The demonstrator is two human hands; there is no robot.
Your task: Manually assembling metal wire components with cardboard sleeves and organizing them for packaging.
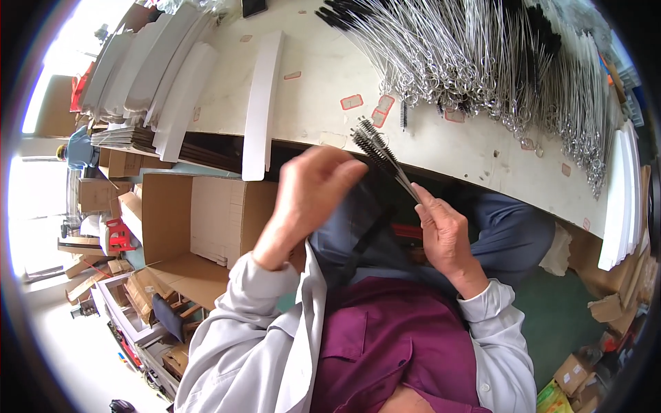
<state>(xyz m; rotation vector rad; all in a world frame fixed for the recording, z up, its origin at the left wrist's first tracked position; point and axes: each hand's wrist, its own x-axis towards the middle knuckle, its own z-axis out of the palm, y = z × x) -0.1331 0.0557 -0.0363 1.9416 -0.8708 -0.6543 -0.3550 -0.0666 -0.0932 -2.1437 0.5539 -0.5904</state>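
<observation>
My right hand [444, 230] is closed around the wire stems of a few thin straw-cleaning brushes [380, 155]. Their black bristle heads point up and left, just over the table's near edge. My left hand [313, 193] is raised to the left of the bristles, apart from them; motion blurs its bent fingers, so I cannot make out a grip. A large heap of similar wire brushes [475, 69] with ring ends covers the right part of the table [310, 96]. One narrow white box [261, 103] lies left of centre, its near end jutting past the edge.
White flat boxes [155, 69] are stacked at the table's left end, and more narrow white boxes [616, 199] stand at its right end. Below on the left is an open cardboard carton [165, 213]. Small red-bordered labels [351, 102] are scattered on the tabletop.
</observation>
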